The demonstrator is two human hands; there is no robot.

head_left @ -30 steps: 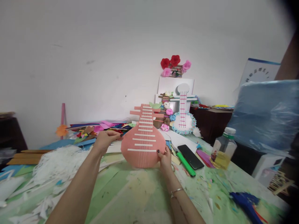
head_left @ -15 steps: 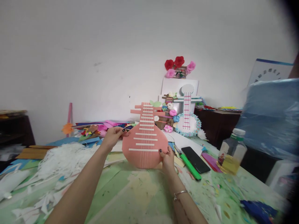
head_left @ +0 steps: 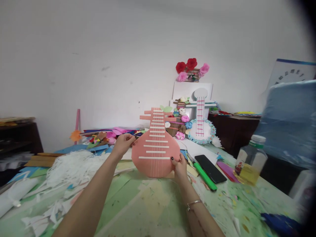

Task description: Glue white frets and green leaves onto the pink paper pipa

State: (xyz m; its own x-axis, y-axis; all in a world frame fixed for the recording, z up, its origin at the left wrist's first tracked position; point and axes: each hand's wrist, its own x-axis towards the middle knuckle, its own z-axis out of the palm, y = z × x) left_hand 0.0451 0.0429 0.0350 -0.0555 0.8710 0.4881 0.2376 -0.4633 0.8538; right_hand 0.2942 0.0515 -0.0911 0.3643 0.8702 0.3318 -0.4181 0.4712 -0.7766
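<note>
I hold a pink foam lute-shaped craft (head_left: 155,154) upright above the green table (head_left: 148,204). It has white cross strips and thin strings down its middle. My left hand (head_left: 122,144) pinches its left shoulder. My right hand (head_left: 180,167) grips its lower right edge, fingers closed on it. A silver bracelet sits on my right wrist.
A finished white lute craft (head_left: 200,125) with flowers leans at the wall. To the right lie a green utility knife (head_left: 205,176), a black phone (head_left: 210,168) and a bottle of yellow liquid (head_left: 250,160). White paper shreds (head_left: 71,166) and coloured foam scraps lie left.
The view has swung slightly left, so everything sits a little further right. Both hands keep the same grip on the pink craft.
</note>
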